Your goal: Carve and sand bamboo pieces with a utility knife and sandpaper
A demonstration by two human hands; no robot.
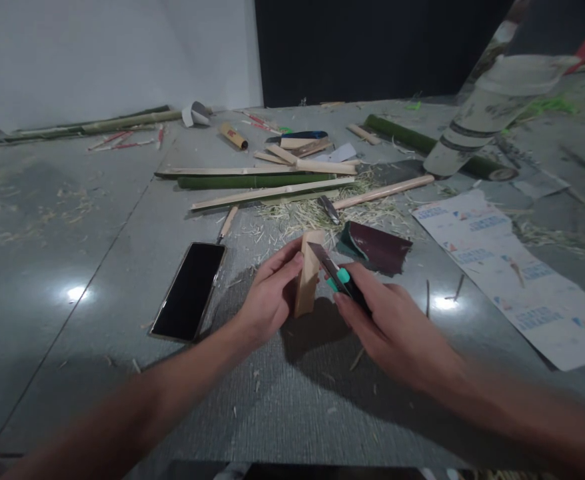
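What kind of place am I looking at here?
It looks like a makeshift craft workspace, probably for bamboo or wood. Pale shavings are scattered about, a hammer lies near a green bamboo strip, and the right hand holds a utility knife.

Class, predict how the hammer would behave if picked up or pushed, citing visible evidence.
The hammer would probably feel head-heavy, since its head looks metallic and its long handle wooden. The handle should stay stiff, as it looks straight and solid. Pushed, it likely won't roll far, because the head juts out crosswise.
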